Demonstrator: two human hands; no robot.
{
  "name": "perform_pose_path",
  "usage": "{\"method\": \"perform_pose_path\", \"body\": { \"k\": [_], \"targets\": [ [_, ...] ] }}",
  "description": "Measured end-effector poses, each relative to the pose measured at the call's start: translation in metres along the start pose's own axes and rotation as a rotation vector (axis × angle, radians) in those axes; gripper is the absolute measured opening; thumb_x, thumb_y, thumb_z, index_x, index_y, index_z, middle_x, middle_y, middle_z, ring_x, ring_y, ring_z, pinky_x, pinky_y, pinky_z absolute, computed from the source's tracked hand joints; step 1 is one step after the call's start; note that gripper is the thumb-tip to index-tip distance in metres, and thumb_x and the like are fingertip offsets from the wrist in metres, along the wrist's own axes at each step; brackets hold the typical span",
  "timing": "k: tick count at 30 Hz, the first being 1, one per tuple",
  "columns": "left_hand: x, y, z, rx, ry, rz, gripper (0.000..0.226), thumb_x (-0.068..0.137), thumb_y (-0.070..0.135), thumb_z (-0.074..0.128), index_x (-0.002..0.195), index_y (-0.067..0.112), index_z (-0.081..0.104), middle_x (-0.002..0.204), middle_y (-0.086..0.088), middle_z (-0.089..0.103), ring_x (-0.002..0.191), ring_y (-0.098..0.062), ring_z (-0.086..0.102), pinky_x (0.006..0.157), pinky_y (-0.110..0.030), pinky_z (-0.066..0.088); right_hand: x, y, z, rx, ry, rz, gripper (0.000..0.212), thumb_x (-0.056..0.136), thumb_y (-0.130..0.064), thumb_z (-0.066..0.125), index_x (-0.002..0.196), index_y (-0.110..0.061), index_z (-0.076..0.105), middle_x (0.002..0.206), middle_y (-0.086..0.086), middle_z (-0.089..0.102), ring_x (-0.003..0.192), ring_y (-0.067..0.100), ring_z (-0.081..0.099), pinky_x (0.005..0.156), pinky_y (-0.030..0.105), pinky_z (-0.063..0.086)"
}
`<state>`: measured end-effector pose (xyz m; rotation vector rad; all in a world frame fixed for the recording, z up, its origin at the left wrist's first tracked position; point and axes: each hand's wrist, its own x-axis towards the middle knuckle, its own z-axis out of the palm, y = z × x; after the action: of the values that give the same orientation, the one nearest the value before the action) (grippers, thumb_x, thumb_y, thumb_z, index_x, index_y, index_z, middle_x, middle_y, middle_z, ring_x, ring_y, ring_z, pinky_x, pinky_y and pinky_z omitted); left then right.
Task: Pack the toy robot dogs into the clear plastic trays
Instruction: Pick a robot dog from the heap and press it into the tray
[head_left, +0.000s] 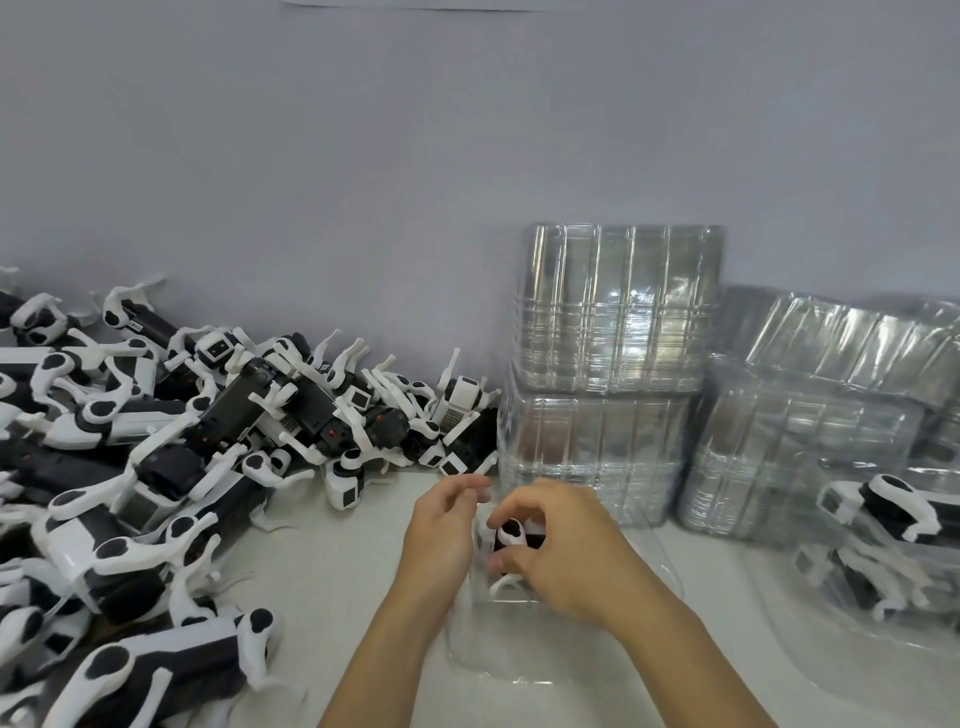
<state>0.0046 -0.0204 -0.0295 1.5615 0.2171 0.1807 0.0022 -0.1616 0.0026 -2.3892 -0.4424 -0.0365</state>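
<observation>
A pale tabletop (332, 582) set against a grey wall (363, 156) carries the work, with a large heap of black-and-white toy robot dogs (171, 441) sprawling well to the left of the person's fingers and reaching back to the wall. Beyond the fingertips, stacks of empty clear plastic trays (613, 374) stand against the wall, one block atop another, with a second, leaning group (810, 415) further right. Far to the right of the hands, packed trays (878, 540) already hold dogs under clear plastic. Directly beneath the hands lies an open clear tray (524, 649), its near edge toward the person. The right hand (561, 551) grips a single toy dog (511, 538) from above, its fingers and thumb curled around the body, holding it over the far end of that tray; whether the dog already touches the tray floor cannot be told. One white leg shows just below the thumb. The left hand (441, 530) sits just beside the dog's left flank, fingers loosely bent and slightly apart, their tips at the tray's far left corner; whether they hold anything cannot be told.
</observation>
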Motion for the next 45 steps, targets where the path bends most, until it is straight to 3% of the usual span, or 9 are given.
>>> {"method": "perform_pose_path", "body": {
  "k": [5,9,13,17,21,26,30,34,45],
  "targets": [
    [-0.001,0.000,-0.001,0.014,0.001,0.021,0.031,0.103,0.010,0.046,0.098,0.025,0.072,0.103,0.004,0.071,0.104,-0.006,0.062,0.092,-0.028,0.048,-0.001,0.003,-0.002,-0.055,0.003,-0.059,0.031,0.073,-0.042,0.085,0.102,-0.040,0.075,0.090,-0.024,0.062,0.084,-0.010,0.056,0.073,0.012,0.041],
    [0.000,0.002,-0.002,0.116,0.008,0.121,0.028,0.101,0.008,0.051,0.098,0.027,0.070,0.102,0.006,0.073,0.095,-0.008,0.066,0.076,-0.013,0.048,-0.001,0.009,-0.011,0.075,0.004,-0.077,0.029,0.096,-0.024,0.065,0.122,-0.037,0.068,0.093,-0.026,0.068,0.092,-0.012,0.062,0.081,0.006,0.045],
    [-0.002,0.009,-0.005,0.373,0.023,0.284,0.023,0.098,0.008,0.057,0.100,0.028,0.070,0.102,0.017,0.069,0.104,-0.001,0.062,0.082,-0.005,0.042,-0.003,0.018,-0.040,0.151,0.124,-0.047,0.030,0.095,-0.013,0.064,0.108,-0.039,0.072,0.089,-0.024,0.069,0.091,-0.011,0.062,0.077,0.004,0.046],
    [-0.006,0.023,0.000,0.745,0.065,0.524,0.021,0.095,0.015,0.062,0.109,0.030,0.068,0.109,0.020,0.063,0.104,0.002,0.049,0.101,-0.024,0.030,-0.012,0.045,-0.078,0.035,0.229,0.102,0.016,0.092,-0.021,0.070,0.097,-0.035,0.070,0.077,-0.011,0.065,0.069,0.002,0.059,0.061,0.012,0.046],
    [-0.019,0.039,0.025,0.810,-0.080,0.668,0.020,0.097,0.029,0.063,0.115,0.032,0.070,0.115,0.019,0.063,0.108,0.003,0.047,0.104,-0.028,0.027,-0.020,0.062,-0.087,0.044,0.056,0.284,0.014,0.093,-0.039,0.068,0.101,-0.028,0.065,0.073,-0.003,0.069,0.065,0.010,0.066,0.064,0.022,0.051],
    [-0.033,0.034,0.055,0.852,-0.371,0.560,0.023,0.092,0.023,0.067,0.113,0.032,0.072,0.111,0.012,0.069,0.104,-0.010,0.061,0.094,-0.036,0.051,-0.019,0.058,-0.080,0.051,-0.054,0.296,0.026,0.095,-0.042,0.064,0.090,-0.018,0.072,0.066,0.001,0.074,0.059,0.009,0.070,0.066,0.025,0.056],
    [-0.029,0.030,0.052,0.866,-0.260,0.467,0.023,0.086,0.017,0.070,0.105,0.029,0.075,0.102,0.011,0.070,0.097,-0.012,0.064,0.083,-0.035,0.056,-0.016,0.055,-0.072,0.080,-0.040,0.280,0.028,0.091,-0.043,0.069,0.102,-0.017,0.067,0.069,0.000,0.074,0.059,0.008,0.071,0.070,0.027,0.057],
    [-0.030,0.029,0.051,0.890,-0.137,0.448,0.024,0.086,0.023,0.073,0.104,0.038,0.075,0.099,0.016,0.069,0.091,-0.005,0.061,0.061,-0.016,0.041,-0.015,0.053,-0.067,0.159,-0.050,0.312,0.033,0.089,-0.040,0.073,0.108,-0.015,0.063,0.076,0.002,0.073,0.063,0.014,0.073,0.073,0.035,0.062],
    [-0.026,0.027,0.052,0.875,-0.130,0.417,0.022,0.083,0.019,0.077,0.098,0.035,0.077,0.069,0.023,0.051,0.071,0.002,0.051,0.057,-0.016,0.037,-0.013,0.048,-0.063,0.096,-0.033,0.285,0.028,0.092,-0.036,0.071,0.107,-0.016,0.059,0.071,0.006,0.075,0.059,0.014,0.072,0.075,0.037,0.062]
  ]
}}
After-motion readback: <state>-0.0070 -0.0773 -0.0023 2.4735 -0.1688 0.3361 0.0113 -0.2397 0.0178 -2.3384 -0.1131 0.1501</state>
